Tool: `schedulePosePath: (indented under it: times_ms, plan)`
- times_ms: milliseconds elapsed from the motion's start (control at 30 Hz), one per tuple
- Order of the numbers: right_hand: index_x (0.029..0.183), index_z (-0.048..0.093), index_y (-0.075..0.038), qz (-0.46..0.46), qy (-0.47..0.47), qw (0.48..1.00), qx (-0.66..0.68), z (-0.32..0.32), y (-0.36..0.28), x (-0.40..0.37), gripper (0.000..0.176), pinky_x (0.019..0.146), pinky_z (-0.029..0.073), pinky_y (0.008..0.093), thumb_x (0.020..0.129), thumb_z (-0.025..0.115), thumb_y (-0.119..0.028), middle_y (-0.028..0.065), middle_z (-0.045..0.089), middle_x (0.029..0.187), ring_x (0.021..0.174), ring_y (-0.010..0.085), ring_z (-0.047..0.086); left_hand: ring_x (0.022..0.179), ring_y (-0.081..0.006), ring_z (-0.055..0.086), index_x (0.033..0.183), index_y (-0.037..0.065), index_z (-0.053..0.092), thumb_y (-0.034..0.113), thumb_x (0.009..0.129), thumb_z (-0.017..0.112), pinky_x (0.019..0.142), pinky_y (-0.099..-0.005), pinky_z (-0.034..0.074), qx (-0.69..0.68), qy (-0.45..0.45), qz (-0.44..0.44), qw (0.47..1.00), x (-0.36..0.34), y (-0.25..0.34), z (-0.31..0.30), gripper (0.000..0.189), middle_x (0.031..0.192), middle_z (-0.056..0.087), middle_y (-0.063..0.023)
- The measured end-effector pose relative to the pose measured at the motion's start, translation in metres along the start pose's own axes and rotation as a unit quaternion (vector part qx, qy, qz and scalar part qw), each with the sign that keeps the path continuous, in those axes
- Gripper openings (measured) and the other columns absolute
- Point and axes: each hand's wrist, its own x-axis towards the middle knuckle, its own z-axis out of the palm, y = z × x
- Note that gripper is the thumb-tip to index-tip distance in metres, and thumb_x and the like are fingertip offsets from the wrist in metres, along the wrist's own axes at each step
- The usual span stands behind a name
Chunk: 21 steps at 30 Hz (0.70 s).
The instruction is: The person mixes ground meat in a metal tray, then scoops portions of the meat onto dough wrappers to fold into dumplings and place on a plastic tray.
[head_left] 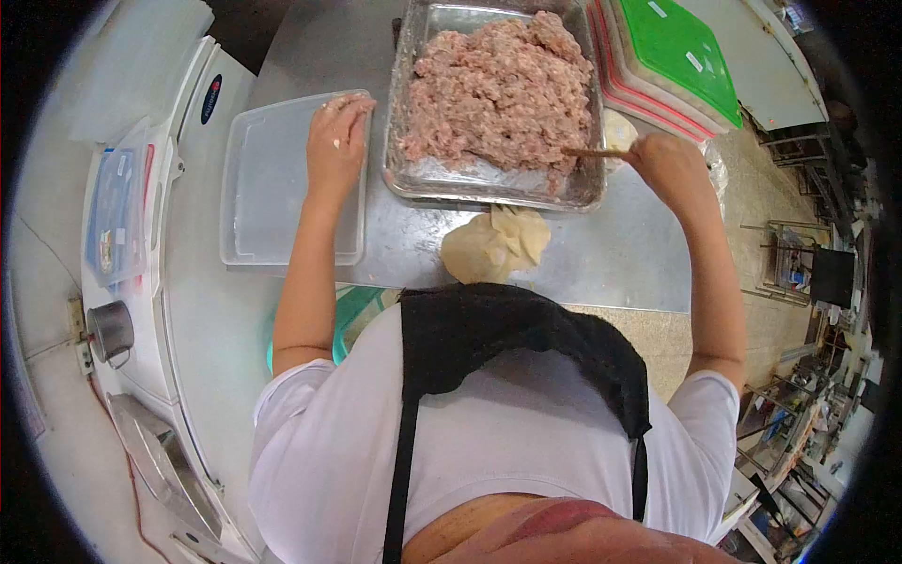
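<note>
My right hand (672,169) grips a thin wooden stick (599,152) whose far end reaches the ground meat (498,94). That pinkish meat is heaped in a rectangular metal tray (490,195). Over the right side of a translucent plastic container (246,179), my left hand (338,141) is held with its fingers curled together. Whatever lies in those fingers, if anything, is hidden; a small white bit sticks to the hand. A pile of pale, round dough wrappers (498,246) rests on the metal table, between the tray and my apron.
Stacked containers with a green lid (676,52) stand right of the tray. More pale dough (617,136) lies beside it, partly behind the stick. A white freezer (202,310) runs along the left, with a metal pot (111,331) farther left. The metal table (629,263) ends near my body.
</note>
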Motion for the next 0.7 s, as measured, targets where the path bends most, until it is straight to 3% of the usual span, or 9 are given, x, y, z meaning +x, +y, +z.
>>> schedulePosePath:
  times_ms: [67, 200, 267, 300, 367, 400, 500, 600, 700]
  plan:
    - [0.076, 0.065, -0.005, -0.032, 0.023, 0.999, 0.002, 0.044, 0.000, 0.010, 0.018, 0.065, 0.050, 0.0425, 0.085, 0.054, -0.016, 0.0129, 0.063, 0.072, 0.071, 0.0315, 0.064, 0.094, -0.0291, 0.057, 0.095, 0.010, 0.070, 0.009, 0.082, 0.062, 0.083, -0.0394, 0.046, -0.015, -0.003, 0.010, 1.000, -0.007, 0.062, -0.009, 0.016, 0.101, 0.063, -0.0097]
    - [0.073, 0.066, -0.006, -0.051, 0.006, 0.998, -0.027, 0.049, -0.054, -0.017, 0.014, 0.059, 0.051, 0.0421, 0.079, 0.054, -0.011, 0.0117, 0.064, 0.071, 0.068, 0.0277, 0.066, 0.093, -0.0305, 0.059, 0.092, 0.009, 0.070, 0.019, 0.078, 0.069, 0.084, -0.0389, 0.047, -0.153, -0.152, 0.068, 0.974, -0.051, 0.145, 0.028, 0.017, 0.094, 0.064, -0.0099]
    - [0.072, 0.066, -0.005, -0.160, -0.029, 0.986, 0.018, 0.041, -0.058, -0.033, 0.015, 0.054, 0.051, 0.0404, 0.079, 0.054, -0.012, 0.0123, 0.065, 0.070, 0.066, 0.0263, 0.067, 0.102, -0.0300, 0.056, 0.098, 0.011, 0.069, 0.022, 0.077, 0.070, 0.089, -0.0427, 0.044, -0.243, -0.265, 0.080, 0.930, -0.071, 0.173, 0.057, 0.023, 0.103, 0.063, -0.0091]
    - [0.072, 0.066, -0.005, -0.163, -0.029, 0.986, 0.018, 0.039, -0.048, -0.032, 0.015, 0.054, 0.051, 0.0404, 0.079, 0.054, -0.012, 0.0123, 0.065, 0.070, 0.066, 0.0263, 0.067, 0.102, -0.0300, 0.056, 0.098, 0.011, 0.069, 0.022, 0.077, 0.070, 0.089, -0.0427, 0.044, -0.243, -0.264, 0.078, 0.930, -0.081, 0.181, 0.072, 0.023, 0.103, 0.063, -0.0091]
    - [0.064, 0.066, -0.006, -0.155, 0.067, 0.985, 0.038, 0.031, -0.018, -0.018, 0.013, 0.051, 0.051, 0.0384, 0.073, 0.058, -0.011, 0.0147, 0.064, 0.066, 0.062, 0.0279, 0.067, 0.109, -0.0294, 0.052, 0.102, 0.012, 0.067, 0.023, 0.077, 0.070, 0.094, -0.0466, 0.040, -0.166, -0.270, 0.118, 0.941, -0.097, 0.193, 0.093, 0.027, 0.113, 0.061, -0.0072]
    - [0.065, 0.067, -0.006, -0.124, 0.071, 0.989, -0.024, 0.026, -0.006, -0.006, 0.012, 0.051, 0.051, 0.0385, 0.073, 0.058, -0.011, 0.0142, 0.065, 0.067, 0.062, 0.0282, 0.067, 0.114, -0.0286, 0.048, 0.103, 0.013, 0.066, 0.023, 0.078, 0.069, 0.097, -0.0482, 0.037, -0.097, -0.276, 0.127, 0.948, -0.099, 0.196, 0.094, 0.027, 0.118, 0.059, -0.0053]
    - [0.067, 0.067, -0.006, -0.131, 0.110, 0.985, 0.025, 0.056, 0.000, 0.004, 0.011, 0.051, 0.051, 0.0385, 0.073, 0.059, -0.011, 0.0137, 0.065, 0.067, 0.063, 0.0277, 0.067, 0.113, -0.0288, 0.049, 0.102, 0.013, 0.066, 0.023, 0.080, 0.068, 0.096, -0.0477, 0.037, -0.073, -0.261, 0.139, 0.953, -0.111, 0.181, 0.103, 0.025, 0.118, 0.059, -0.0049]
    - [0.067, 0.067, -0.007, -0.165, 0.062, 0.984, -0.004, 0.051, -0.044, -0.030, 0.013, 0.051, 0.051, 0.0367, 0.075, 0.058, -0.012, 0.0121, 0.065, 0.065, 0.064, 0.0264, 0.067, 0.110, -0.0297, 0.051, 0.100, 0.011, 0.067, 0.022, 0.083, 0.064, 0.095, -0.0440, 0.038, -0.115, -0.248, 0.101, 0.957, -0.107, 0.173, 0.081, 0.020, 0.115, 0.061, -0.0053]
    - [0.067, 0.067, -0.008, -0.171, 0.037, 0.984, 0.022, 0.039, -0.019, -0.025, 0.015, 0.051, 0.052, 0.0373, 0.078, 0.057, -0.013, 0.0124, 0.065, 0.066, 0.063, 0.0272, 0.067, 0.106, -0.0302, 0.053, 0.098, 0.009, 0.068, 0.019, 0.085, 0.063, 0.094, -0.0404, 0.041, -0.174, -0.203, 0.029, 0.963, -0.098, 0.172, 0.052, 0.017, 0.112, 0.062, -0.0065]
